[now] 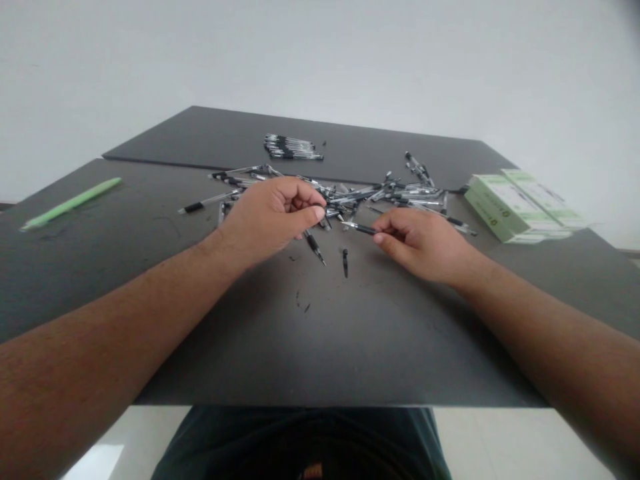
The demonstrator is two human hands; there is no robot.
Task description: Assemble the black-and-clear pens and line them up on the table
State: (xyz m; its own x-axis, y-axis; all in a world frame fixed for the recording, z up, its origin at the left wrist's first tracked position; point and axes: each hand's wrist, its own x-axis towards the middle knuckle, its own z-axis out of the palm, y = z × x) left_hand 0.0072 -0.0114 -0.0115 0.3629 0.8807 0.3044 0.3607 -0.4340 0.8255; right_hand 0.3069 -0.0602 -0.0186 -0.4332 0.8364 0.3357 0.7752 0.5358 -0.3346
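Observation:
Above the table's middle, my left hand is closed in a pinch, thumb against forefinger. A small black piece that looks like a pen cap shows at its fingertips, mostly hidden. My right hand grips an uncapped pen by its black grip end, the bare tip pointing left towards my left hand. Below and between the hands, a loose black pen cap lies on the table. Another uncapped pen lies under my left fingers, tip towards me. Just behind both hands spreads a loose heap of clear pens.
A neat row of pens lies at the back. Green and white boxes stand at the right. On the left lies a long light-green stick-like thing. Small black scraps dot the dark table near me.

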